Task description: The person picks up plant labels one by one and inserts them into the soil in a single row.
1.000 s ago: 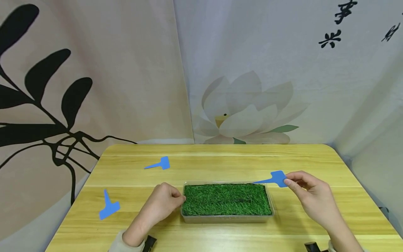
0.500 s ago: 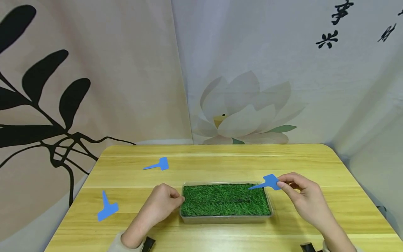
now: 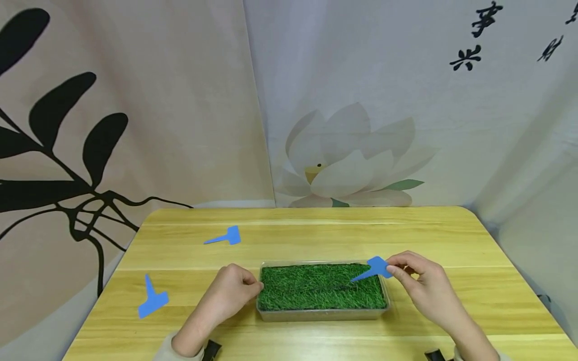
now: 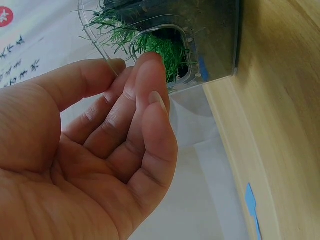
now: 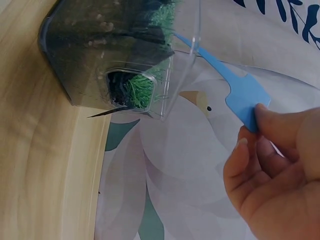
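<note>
A clear plastic box (image 3: 322, 315) holds a block of artificial grass (image 3: 311, 283). At its left end my left hand (image 3: 232, 288) pinches the rim between thumb and fingers, as the left wrist view shows. Over the box's right end, my right hand (image 3: 422, 283) pinches the broad head of a blue T-shaped plant label (image 3: 377, 266). The label's pointed stem slants down and left, its tip at the grass surface in the head view. In the right wrist view the tip (image 5: 176, 35) meets the grass edge above the rim; whether it enters the grass I cannot tell.
Two more blue plant labels lie flat on the wooden table (image 3: 451, 235): one label (image 3: 152, 301) left of my left hand, another label (image 3: 229, 235) farther back. Behind the table hangs a printed curtain (image 3: 203, 100). A thin dark strip (image 5: 110, 112) sticks out of the box's end.
My right hand has moved left and slightly down with the blue plant label, carrying its tip from the box's back edge over the grass. The left hand stays at the box.
</note>
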Available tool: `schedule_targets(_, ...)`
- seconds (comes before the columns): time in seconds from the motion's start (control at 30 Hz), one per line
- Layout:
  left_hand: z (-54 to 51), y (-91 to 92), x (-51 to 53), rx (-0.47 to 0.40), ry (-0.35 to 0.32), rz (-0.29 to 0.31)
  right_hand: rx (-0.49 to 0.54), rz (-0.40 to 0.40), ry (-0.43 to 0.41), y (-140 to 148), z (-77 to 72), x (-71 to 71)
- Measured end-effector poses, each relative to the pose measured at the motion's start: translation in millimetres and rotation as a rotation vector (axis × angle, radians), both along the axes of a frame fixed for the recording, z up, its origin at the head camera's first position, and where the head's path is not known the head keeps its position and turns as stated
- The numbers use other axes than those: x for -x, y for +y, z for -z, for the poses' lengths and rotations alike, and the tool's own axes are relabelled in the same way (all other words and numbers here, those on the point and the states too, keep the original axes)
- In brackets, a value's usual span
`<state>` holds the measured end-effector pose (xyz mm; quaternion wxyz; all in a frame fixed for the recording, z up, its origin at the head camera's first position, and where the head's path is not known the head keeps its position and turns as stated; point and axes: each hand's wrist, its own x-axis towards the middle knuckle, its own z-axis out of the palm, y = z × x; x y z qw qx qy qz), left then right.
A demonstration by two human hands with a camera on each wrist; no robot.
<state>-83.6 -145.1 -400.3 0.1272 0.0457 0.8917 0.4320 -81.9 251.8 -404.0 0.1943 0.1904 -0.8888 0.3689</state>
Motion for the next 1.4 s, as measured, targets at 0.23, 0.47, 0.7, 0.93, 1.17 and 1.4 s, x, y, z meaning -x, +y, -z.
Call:
schedule_targets(0.23, 1.0, -0.5, -0.4, -0.006, 0.001, -0.001, -0.015, -0.024, 0.010, -2.3, 3.7, 0.7)
schedule_targets(0.47, 1.0, -0.8, -0.3, -0.009, 0.005, 0.004, -0.015, -0.075, 0.024, -4.9, 7.4, 1.7)
schedule_targets(0.7, 0.7, -0.9, 0.2, -0.003, 0.007, 0.008, -0.022, -0.098, 0.048, -5.8, 9.3, 3.8)
schedule_targets(0.93, 0.4, -0.8, -0.1, -0.003, 0.005, 0.003, -0.028, -0.138, 0.053, -6.8, 11.2, 6.0)
schedule_targets(1.17, -0.2, -0.1, -0.3, -0.001, 0.007, 0.001, -0.053, -0.148, 0.081, -6.6, 12.6, 6.8)
schedule_targets(1.4, -0.1, -0.5, -0.1, -0.003, 0.010, 0.004, -0.096, -0.144, 0.130, -5.6, 13.4, 8.0)
